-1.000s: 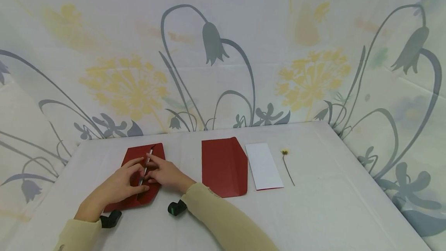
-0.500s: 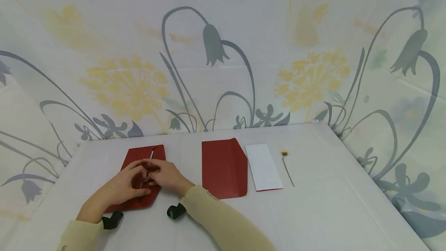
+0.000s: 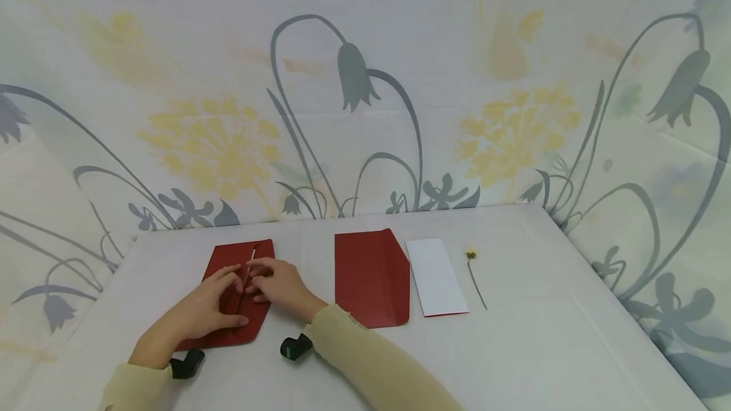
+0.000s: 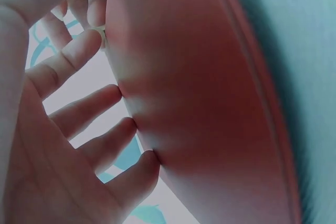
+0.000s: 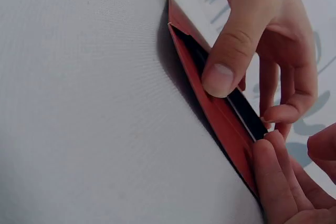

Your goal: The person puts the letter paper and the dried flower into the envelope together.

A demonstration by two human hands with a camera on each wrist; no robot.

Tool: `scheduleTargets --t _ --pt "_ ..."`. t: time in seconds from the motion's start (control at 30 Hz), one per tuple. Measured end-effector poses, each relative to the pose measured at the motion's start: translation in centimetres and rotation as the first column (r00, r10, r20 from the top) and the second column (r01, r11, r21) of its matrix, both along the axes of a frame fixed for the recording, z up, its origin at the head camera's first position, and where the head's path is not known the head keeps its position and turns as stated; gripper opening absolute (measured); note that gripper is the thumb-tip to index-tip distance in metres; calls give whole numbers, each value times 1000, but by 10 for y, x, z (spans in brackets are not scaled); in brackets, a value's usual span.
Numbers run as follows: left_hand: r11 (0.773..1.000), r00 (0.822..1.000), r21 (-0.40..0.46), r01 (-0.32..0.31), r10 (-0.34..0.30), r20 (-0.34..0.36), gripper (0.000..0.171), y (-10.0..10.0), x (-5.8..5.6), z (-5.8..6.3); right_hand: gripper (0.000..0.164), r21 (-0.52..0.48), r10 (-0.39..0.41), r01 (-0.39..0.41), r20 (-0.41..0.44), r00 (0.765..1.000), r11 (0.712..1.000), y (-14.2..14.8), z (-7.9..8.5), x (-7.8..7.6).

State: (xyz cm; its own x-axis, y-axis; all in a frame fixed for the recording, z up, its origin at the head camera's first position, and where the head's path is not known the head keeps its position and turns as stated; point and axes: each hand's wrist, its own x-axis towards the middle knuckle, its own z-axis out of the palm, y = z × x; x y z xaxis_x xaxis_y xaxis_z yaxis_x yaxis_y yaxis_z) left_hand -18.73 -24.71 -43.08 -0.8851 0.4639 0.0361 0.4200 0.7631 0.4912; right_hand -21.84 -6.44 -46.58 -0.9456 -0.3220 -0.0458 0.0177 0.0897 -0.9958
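At the left of the table lies a red envelope (image 3: 235, 252), its flap lifted a little and a thin white strip (image 3: 253, 252) showing along the opening. My left hand (image 3: 205, 303) spreads over the envelope body; in the left wrist view its fingertips touch the edge of the red paper (image 4: 199, 87). The left thumb presses by the flap in the right wrist view, beside a dark gap (image 5: 245, 115) in the envelope. My right hand (image 3: 283, 285) reaches in from the right, fingers bent lightly at the flap's edge, close to the left fingers.
A second red envelope (image 3: 371, 281) lies right of my hands, with its flap towards the right. Beside it are a white folded card (image 3: 436, 278) and a dried yellow flower (image 3: 471, 254) on a thin stem. A floral cloth (image 3: 365, 113) hangs behind the table.
The fingers of both hands met over the opening half a second ago; a small gap now parts them. The envelope stays in place, and the head view has shifted slightly.
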Motion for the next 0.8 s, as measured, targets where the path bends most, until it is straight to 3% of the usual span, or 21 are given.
scheduleTargets --t 0.53,0.8 --pt "998 999 -43 -49 50 16 47 6 1 2 27 21 25 -25 2 1000 999 18 13 4" --pt "998 998 -36 -58 58 14 44 5 1 -1 29 41 64 -62 -63 996 997 31 15 5"
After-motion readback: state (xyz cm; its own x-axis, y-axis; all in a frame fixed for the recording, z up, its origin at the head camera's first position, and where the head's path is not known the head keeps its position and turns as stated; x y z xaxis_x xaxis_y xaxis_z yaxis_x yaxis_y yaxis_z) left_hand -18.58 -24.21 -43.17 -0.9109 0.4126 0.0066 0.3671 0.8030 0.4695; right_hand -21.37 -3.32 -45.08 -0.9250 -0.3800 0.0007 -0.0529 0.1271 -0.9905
